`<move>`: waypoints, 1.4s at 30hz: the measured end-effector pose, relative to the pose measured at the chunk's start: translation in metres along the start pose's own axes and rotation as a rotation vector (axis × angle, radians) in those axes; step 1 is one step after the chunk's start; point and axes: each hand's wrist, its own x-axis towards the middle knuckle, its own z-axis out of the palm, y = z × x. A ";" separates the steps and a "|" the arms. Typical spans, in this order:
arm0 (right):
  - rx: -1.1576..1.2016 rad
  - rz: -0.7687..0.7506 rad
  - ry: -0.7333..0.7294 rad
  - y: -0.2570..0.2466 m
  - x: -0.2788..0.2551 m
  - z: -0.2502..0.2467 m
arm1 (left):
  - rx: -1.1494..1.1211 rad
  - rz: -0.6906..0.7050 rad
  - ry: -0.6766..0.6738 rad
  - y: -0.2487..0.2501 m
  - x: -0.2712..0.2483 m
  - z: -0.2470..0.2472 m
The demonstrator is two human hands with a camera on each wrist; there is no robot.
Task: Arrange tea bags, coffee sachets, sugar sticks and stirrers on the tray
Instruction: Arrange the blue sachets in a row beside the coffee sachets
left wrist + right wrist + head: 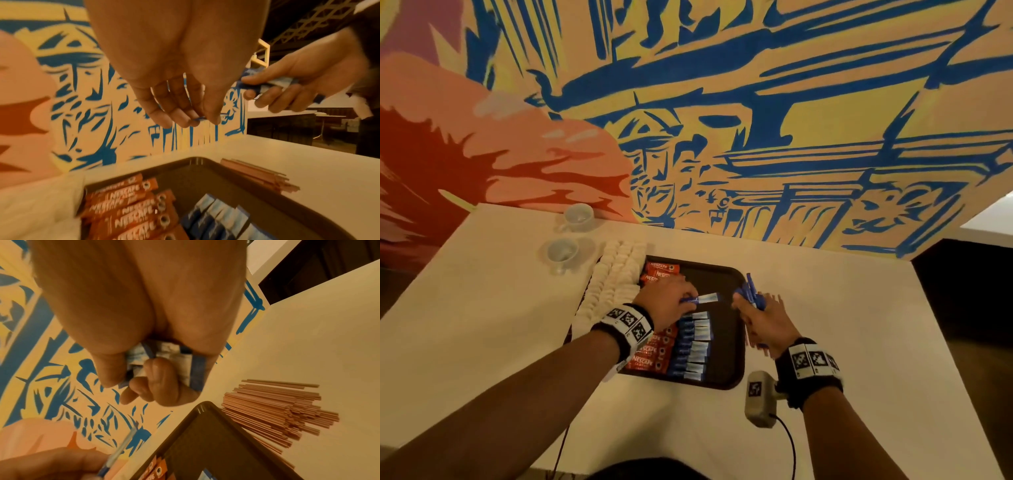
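A dark tray (726, 274) lies on the white table. On it sit a column of red coffee sachets (650, 356) and a column of blue sugar sticks (693, 346). My left hand (671, 301) hovers over the tray and pinches one blue sugar stick (707, 298) between thumb and fingers (211, 118). My right hand (760, 315) grips a bundle of blue sugar sticks (750, 291) above the tray's right edge, the fingers (162, 379) curled round the bundle (170, 353). A pile of thin stirrers (277, 408) lies on the table right of the tray.
White tea bags (616, 274) lie in rows along the tray's left side. Two white cups (563, 253) stand at the table's back left. A painted wall rises behind the table. A small grey device (758, 397) with a cable rests near the right wrist.
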 end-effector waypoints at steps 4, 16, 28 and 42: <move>0.027 0.094 -0.031 0.009 0.011 0.000 | -0.031 -0.133 -0.080 -0.014 0.023 0.026; -0.080 0.205 -0.043 0.038 0.036 -0.002 | 0.088 -0.183 -0.152 -0.035 0.065 0.088; 0.007 0.261 -0.084 0.044 0.045 0.010 | 0.140 -0.139 -0.187 -0.042 0.071 0.098; -0.028 -0.031 -0.188 0.017 0.012 0.012 | -0.659 -0.058 -0.082 0.014 0.016 0.001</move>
